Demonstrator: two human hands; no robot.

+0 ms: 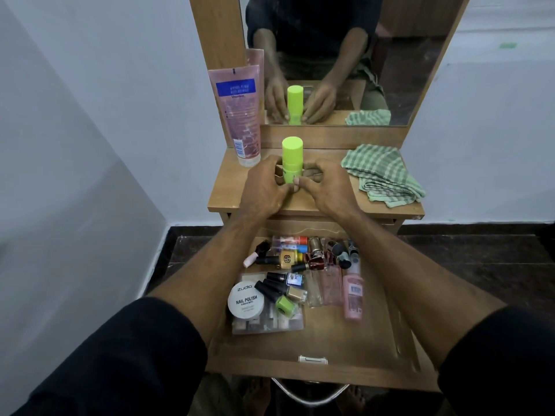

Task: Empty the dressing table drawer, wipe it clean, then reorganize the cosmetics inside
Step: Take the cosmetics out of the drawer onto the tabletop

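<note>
Far to the left of the grip, a pink face-wash tube [244, 115] is standing cap-down, leaning back against the mirror frame [218, 40] at the rear left corner of the dressing table top [324, 205]. Moving right, the left hand [264, 187] is curling its fingers around the left side of a lime-green stick container [292, 159], which is standing upright near the middle of the table top. Small tan, cardboard-like flaps are showing at the container's base between the fingers; what they belong to cannot be told. The right hand [326, 187] is closing in from the other side, its fingers bent narrowly around the same base and its thumb tip meeting the left hand just in front of the container. Both hands are thus holding the container between them, and the mirror above is reflecting the grip. To the right of the grip, a folded green checked cloth [383, 177] is lying on the table top, apart from the hands. Below the grip, nearer the person, the drawer [315, 352] is standing pulled out. In it are lying nail polish bottles [283, 291], a round white tub of nail polish remover wipes [246, 300], clear pinkish bottles [326, 286] and a pink spray bottle [353, 292]
</note>
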